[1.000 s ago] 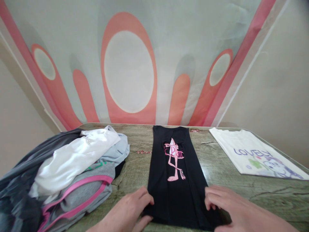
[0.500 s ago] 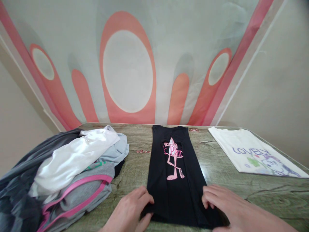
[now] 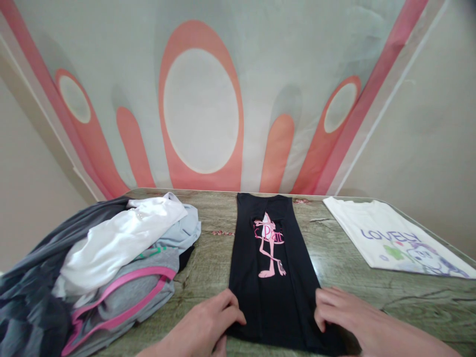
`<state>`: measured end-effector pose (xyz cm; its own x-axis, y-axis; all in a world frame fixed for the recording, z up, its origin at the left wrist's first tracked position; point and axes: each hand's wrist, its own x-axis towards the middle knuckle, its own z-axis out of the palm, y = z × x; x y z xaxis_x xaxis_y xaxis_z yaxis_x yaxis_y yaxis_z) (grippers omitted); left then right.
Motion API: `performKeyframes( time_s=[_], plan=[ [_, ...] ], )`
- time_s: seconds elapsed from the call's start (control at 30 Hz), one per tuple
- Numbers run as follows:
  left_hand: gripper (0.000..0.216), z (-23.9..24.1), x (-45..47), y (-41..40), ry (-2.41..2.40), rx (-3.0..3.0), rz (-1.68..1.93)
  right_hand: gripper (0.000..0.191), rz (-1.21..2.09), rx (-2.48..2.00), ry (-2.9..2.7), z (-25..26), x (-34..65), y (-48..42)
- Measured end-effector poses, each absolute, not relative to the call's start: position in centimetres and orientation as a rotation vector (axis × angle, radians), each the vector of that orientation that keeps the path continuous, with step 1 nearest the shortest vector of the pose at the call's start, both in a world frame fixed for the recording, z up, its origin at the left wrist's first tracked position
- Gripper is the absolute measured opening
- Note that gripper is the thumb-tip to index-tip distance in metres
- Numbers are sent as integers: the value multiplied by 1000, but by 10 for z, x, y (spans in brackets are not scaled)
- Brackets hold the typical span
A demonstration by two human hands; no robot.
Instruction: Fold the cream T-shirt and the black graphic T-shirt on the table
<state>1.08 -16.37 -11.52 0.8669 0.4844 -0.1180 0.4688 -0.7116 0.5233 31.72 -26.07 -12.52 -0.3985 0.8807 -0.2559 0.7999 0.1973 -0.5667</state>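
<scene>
A black T-shirt (image 3: 277, 302) with a pink cartoon figure printed on it lies flat on the table, its long sides folded inward into a narrow strip. The neckline points away from me and the hem is nearest. My left hand (image 3: 213, 320) is closed on the shirt's lower left edge, fingers over the cloth and thumb partly hidden beneath. On the lower right edge, my right hand (image 3: 344, 315) grips the fabric with curled fingers; its thumb is mostly out of sight at the bottom of the picture.
A loose heap of clothes on the left includes a white garment (image 3: 122, 243), a grey one with pink trim (image 3: 134, 292) and a dark grey one (image 3: 33, 282). To the right lies a folded white T-shirt (image 3: 386, 233) with "LOVELY" lettering. The wood-patterned table (image 3: 208, 267) meets a painted wall behind.
The view has shifted slightly. My left hand has moved a little to the right over the shirt's lower left corner; the right hand keeps its grip. The shirt stays flat.
</scene>
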Motion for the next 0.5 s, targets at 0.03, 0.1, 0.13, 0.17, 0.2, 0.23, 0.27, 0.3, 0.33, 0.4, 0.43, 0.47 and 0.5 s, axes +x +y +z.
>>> performKeyframes(
  time_s=[0.03,0.1,0.13,0.17,0.2,0.23,0.27,0.3,0.33,0.4,0.43,0.47,0.5],
  plan=[
    [57,-115,10,-163,673,2488,21,31,986,-1642,-2327,-124,317,-261],
    [57,-116,8,-160,661,2508,21,32,1018,-1623,-2315,-121,319,-261],
    [54,-117,7,-159,665,2521,37,32,1044,-1610,-2312,-119,319,-262],
    [49,-119,6,-157,675,2536,61,32,1073,-1596,-2312,-116,320,-262],
    [45,-120,5,-155,682,2553,88,32,1100,-1586,-2314,-113,322,-262],
    [41,-120,5,-154,677,2570,114,31,1121,-1579,-2316,-110,323,-262],
    [38,-120,4,-153,659,2588,136,30,1122,-1579,-2315,-107,325,-261],
    [37,-118,4,-151,623,2603,149,29,1098,-1587,-2310,-105,327,-261],
    [37,-116,4,-151,576,2616,156,29,1057,-1599,-2304,-103,329,-260],
    [37,-110,5,-149,480,2635,152,29,943,-1631,-2296,-103,333,-258],
    [36,-107,5,-148,443,2643,146,30,886,-1643,-2299,-104,335,-257],
    [35,-105,5,-148,414,2653,134,32,841,-1653,-2306,-106,337,-256],
    [34,-103,6,-147,387,2663,119,33,809,-1658,-2315,-108,339,-256]
  ],
)
